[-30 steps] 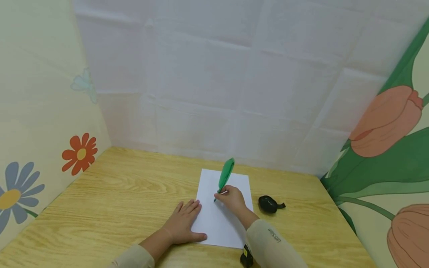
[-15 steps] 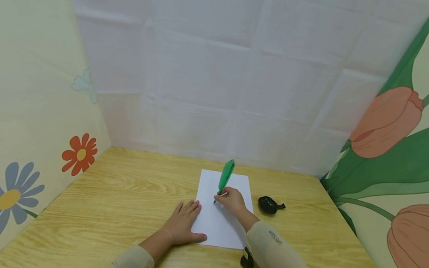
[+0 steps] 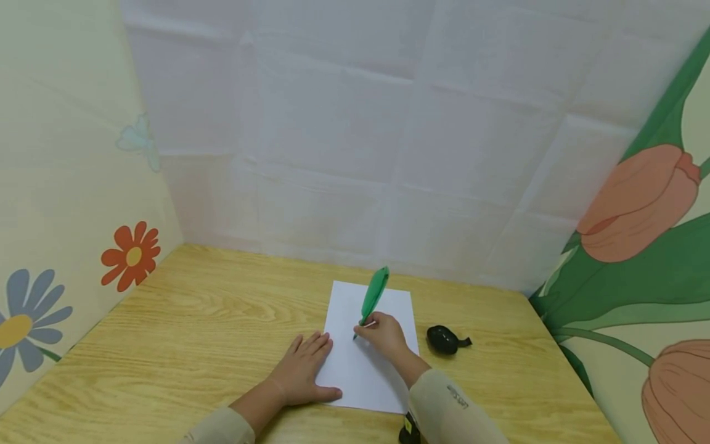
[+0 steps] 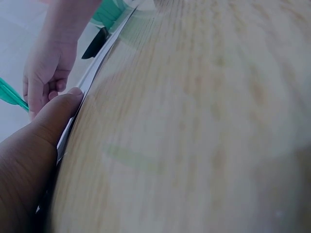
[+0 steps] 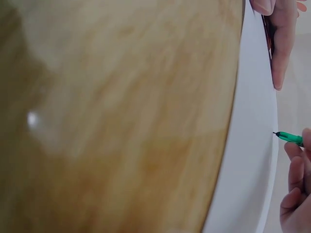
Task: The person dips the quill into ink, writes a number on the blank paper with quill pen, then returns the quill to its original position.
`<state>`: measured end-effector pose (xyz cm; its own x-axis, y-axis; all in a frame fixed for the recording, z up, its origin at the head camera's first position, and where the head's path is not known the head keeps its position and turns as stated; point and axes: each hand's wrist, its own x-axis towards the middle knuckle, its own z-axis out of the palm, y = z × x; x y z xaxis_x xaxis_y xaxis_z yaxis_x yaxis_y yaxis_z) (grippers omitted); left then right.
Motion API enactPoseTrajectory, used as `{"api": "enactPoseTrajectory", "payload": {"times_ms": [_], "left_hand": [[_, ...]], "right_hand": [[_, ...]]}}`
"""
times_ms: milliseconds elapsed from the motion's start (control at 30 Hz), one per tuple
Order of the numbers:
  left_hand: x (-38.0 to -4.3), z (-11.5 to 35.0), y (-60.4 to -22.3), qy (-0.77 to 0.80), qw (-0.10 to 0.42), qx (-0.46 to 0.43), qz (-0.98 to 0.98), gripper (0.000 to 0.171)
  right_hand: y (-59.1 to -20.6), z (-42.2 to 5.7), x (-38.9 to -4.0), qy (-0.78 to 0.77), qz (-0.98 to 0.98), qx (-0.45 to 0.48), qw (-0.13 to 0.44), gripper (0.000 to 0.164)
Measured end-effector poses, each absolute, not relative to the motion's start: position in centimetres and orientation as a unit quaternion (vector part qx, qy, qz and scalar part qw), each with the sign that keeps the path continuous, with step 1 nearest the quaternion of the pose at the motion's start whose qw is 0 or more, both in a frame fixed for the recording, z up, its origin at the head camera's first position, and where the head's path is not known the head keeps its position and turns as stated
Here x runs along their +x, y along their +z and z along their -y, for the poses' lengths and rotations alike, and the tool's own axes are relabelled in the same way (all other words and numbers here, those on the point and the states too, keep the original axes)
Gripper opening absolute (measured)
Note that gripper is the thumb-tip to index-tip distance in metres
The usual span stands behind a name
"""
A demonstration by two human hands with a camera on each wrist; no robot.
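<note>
My right hand [image 3: 384,335] pinches a green pen [image 3: 375,291] with a feather-shaped top, leaning slightly to the right. Its dark tip points down at a white sheet of paper [image 3: 355,379], and in the right wrist view the green pen barrel [image 5: 290,138] ends in a tip at or just over the paper. I cannot make out any marks on the sheet. My left hand [image 3: 302,371] lies flat with fingers spread, its fingertips and thumb over the paper's left side. The left wrist view shows the left thumb [image 4: 60,109] along the paper's edge.
A glossy black rounded object [image 3: 442,339] with a short stub lies right of the paper. Another black object [image 3: 409,430] with a yellow label sits at the near edge, partly behind the right sleeve [image 3: 452,410]. Pale sheets and flower-printed panels enclose the wooden table [image 3: 222,320].
The right hand and the pen have shifted slightly toward me down the sheet. My left hand stays in place on the paper.
</note>
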<state>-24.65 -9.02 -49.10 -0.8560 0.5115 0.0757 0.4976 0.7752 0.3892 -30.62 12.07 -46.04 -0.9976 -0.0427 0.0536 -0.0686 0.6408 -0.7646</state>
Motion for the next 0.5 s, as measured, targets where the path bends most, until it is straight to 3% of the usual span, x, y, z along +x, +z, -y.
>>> {"api": "enactPoseTrajectory", "payload": {"times_ms": [500], "left_hand": [[-24.53, 8.97, -48.96, 0.205, 0.013, 0.268, -0.941, 0.106]], "right_hand": [[-46.08, -12.23, -30.16, 0.425, 0.905, 0.029, 0.009, 0.023]]}}
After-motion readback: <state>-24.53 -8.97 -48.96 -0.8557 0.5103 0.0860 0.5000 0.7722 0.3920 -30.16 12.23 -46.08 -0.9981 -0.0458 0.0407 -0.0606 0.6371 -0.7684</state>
